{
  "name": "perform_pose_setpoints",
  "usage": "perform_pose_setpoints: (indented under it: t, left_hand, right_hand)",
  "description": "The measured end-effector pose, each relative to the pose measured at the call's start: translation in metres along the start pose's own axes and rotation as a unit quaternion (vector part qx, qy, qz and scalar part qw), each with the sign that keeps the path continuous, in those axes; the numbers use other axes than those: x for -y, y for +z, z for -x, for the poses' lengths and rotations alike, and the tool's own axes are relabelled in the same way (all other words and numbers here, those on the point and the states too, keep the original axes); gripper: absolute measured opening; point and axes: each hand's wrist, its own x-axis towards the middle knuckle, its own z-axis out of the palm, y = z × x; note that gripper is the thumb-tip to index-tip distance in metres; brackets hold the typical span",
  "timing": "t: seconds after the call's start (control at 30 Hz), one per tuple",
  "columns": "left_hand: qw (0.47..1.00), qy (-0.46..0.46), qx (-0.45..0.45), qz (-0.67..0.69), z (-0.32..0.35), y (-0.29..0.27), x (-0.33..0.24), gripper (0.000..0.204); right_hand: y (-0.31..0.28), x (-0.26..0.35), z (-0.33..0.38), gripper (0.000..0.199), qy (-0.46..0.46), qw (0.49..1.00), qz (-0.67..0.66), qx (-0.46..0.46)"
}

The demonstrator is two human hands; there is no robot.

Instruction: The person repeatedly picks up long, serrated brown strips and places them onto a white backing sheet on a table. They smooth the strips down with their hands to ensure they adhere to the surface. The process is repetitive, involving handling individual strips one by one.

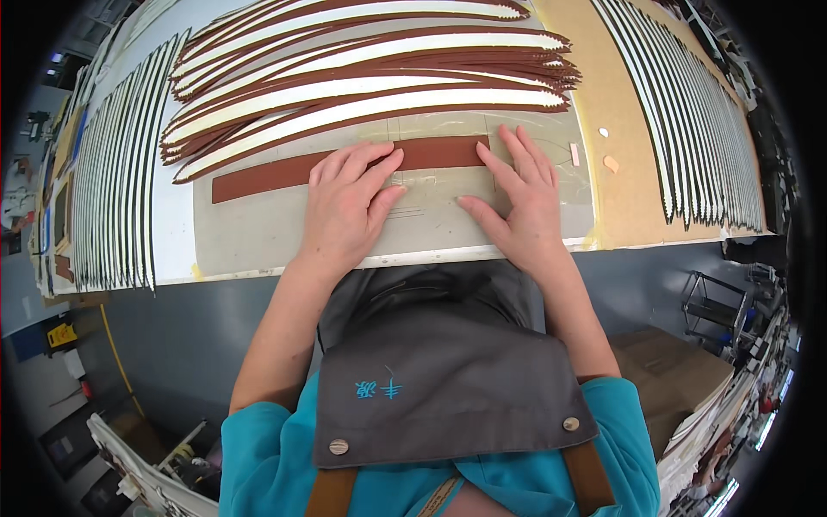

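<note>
A flat reddish-brown leather-like strip (258, 178) lies crosswise on a grey mat (258, 231) in front of me. My left hand (346, 200) rests over the strip's middle with its fingers laid out, covering part of it. At the strip's right end, the index finger of my right hand (522, 200) touches the edge. The other fingers of that hand are spread over the mat, thumb apart. Neither hand grips anything. Just beyond lies a loose pile of long brown strips with white centres (370, 102), their tips pointed and notched.
Rows of dark-edged white strips hang over the table at the left (121, 172) and right (698, 138). Small scraps (611, 164) lie on the tan board (624, 207) right of the mat. The table's front edge (431, 256) runs close under my wrists. A dark stool (715, 306) stands at the right.
</note>
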Motion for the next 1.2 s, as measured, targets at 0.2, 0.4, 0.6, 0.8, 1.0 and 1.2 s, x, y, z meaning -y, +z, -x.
perform_pose_setpoints:
  t: [0.2,0.4,0.6,0.8,1.0,1.2]
  left_hand:
    - [1.000,-0.005,0.001,-0.007,-0.001,-0.001,-0.001,0.039]
    - [1.000,-0.003,-0.001,-0.008,0.001,-0.001,0.000,0.039]
    - [0.999,0.020,-0.032,-0.008,0.003,0.002,0.003,0.036]
    - [0.999,0.013,-0.043,-0.013,0.003,-0.001,0.000,0.032]
    - [0.999,0.003,-0.048,-0.014,0.004,-0.001,-0.003,0.029]
    - [0.998,-0.002,-0.061,0.010,0.005,0.002,0.001,0.029]
  right_hand:
    - [-0.002,-0.001,0.000,0.060,0.000,1.000,-0.002,0.000]
    - [-0.001,0.000,-0.001,0.058,0.003,1.000,-0.005,0.000]
    - [0.000,0.000,-0.001,0.057,0.010,1.000,0.003,0.005]
    - [0.003,0.001,0.000,0.056,0.018,1.000,0.006,0.002]
    - [-0.002,-0.019,0.005,0.050,0.032,0.990,-0.125,-0.052]
    - [-0.077,-0.109,0.026,0.043,0.298,0.944,-0.079,-0.118]
